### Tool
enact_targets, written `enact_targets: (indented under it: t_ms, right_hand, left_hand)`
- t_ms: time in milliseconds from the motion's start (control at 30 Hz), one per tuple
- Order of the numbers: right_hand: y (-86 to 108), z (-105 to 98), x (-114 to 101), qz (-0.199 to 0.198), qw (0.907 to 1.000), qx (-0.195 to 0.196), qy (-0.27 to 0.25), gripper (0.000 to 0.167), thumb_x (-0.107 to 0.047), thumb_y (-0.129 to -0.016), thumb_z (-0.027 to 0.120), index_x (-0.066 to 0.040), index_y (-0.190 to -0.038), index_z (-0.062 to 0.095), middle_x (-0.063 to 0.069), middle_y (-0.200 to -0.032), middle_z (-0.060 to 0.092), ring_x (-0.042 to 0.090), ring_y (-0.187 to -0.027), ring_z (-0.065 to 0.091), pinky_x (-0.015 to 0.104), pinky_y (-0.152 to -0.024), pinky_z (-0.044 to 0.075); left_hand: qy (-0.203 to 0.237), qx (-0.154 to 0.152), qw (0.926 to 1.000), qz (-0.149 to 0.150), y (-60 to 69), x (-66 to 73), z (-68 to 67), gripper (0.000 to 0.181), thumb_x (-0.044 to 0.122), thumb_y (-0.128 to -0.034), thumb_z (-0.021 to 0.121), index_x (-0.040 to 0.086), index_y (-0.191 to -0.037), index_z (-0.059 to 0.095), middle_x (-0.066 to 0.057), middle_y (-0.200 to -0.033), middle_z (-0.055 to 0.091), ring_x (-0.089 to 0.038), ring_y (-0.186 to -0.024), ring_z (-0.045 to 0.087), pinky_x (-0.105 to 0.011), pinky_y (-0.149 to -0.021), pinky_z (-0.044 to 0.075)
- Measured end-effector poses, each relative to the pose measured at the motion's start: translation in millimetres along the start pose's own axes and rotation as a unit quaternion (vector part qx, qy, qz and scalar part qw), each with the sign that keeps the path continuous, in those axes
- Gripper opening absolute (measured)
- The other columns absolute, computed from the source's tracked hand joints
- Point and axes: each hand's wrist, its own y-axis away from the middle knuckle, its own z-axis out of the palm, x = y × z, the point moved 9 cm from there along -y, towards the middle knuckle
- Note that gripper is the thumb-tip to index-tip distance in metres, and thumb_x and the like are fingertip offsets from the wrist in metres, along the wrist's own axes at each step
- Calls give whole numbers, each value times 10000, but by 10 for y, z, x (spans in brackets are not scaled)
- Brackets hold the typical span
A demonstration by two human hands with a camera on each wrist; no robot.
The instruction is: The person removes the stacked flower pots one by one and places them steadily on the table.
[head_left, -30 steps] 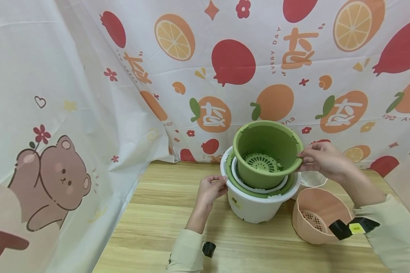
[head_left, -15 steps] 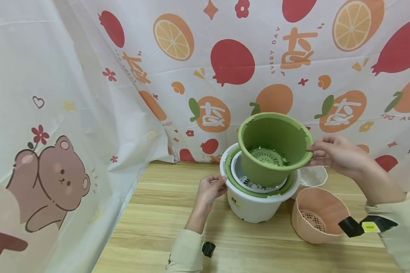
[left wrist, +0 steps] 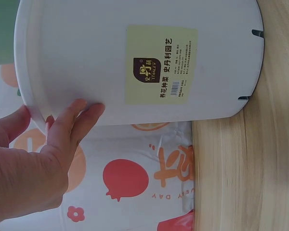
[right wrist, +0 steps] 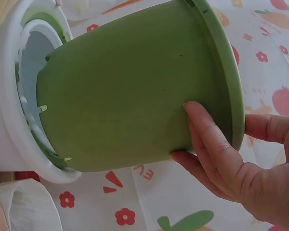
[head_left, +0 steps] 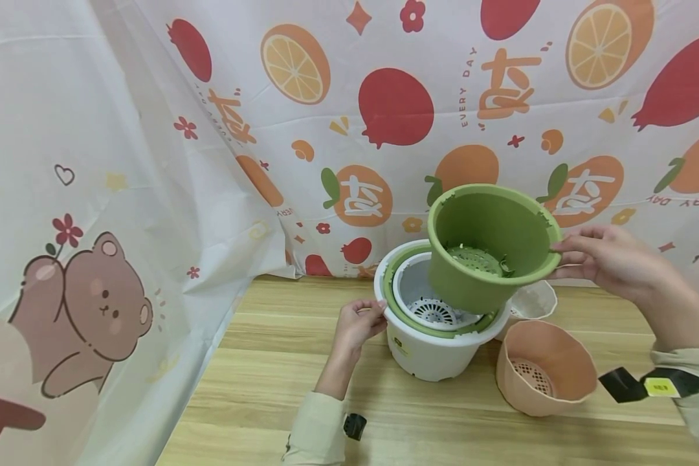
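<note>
Now the green pot [head_left: 460, 285] hangs tilted over the big white pot [head_left: 433, 359], seemingly lifted free, right hand [head_left: 611, 259] pinching the green rim, left hand [head_left: 358, 327] the white one, while a smaller white pot [head_left: 409, 285] and a second green pot [head_left: 388, 279] sit nested inside, apparently left to separate.

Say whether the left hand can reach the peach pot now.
Probably not directly: the left hand pinches the large white pot, which stands between it and the peach pot.

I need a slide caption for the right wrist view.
Right hand gripping a green pot by its rim, base toward a stack of nested pots.
</note>
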Motion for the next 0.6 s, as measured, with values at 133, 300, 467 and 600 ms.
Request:
enact_targets:
  t_ms: [133, 300, 467, 600]
  right_hand:
    - [38, -95, -7, -68, 9997, -85, -205, 223, 55, -950, 384, 92, -929, 603, 207, -917, 642, 291, -830, 649, 393, -730, 546]
    - [102, -269, -10, -113, 9997, 215, -71, 225, 36, -961, 367, 74, -922, 586, 184, -920, 632, 286, -837, 647, 394, -715, 552]
    - [188, -433, -23, -143, 9987, 479, 0, 267, 26, -966, 360, 43, -907, 619, 137, -918, 644, 253, -825, 653, 373, -680, 561]
    - [262, -543, -26, -166, 9984, 483, -227, 315, 22, -972, 338, 27, -911, 646, 123, -923, 656, 247, -825, 654, 367, -674, 564]
  left_hand:
    - [-3, 10, 10000, 18, 9, 10, -1, 201, 82, -887, 601, -99, -947, 540, -52, -716, 631, -99, -660, 595, -302, -712, 556]
    - [-20, 43, 10000, -30, 8, 6, -8, 191, 84, -885, 604, -89, -938, 544, -45, -710, 628, -103, -665, 596, -294, -709, 555]
    - [-2, 29, 10000, -17, 6, 2, -8, 199, 80, -882, 607, -97, -946, 542, -54, -719, 633, -104, -664, 600, -304, -721, 554]
    - [36, 1, 10000, 3, 5, 1, -7, 197, 77, -884, 604, -98, -945, 538, -53, -711, 628, -109, -665, 598, -303, -715, 556]
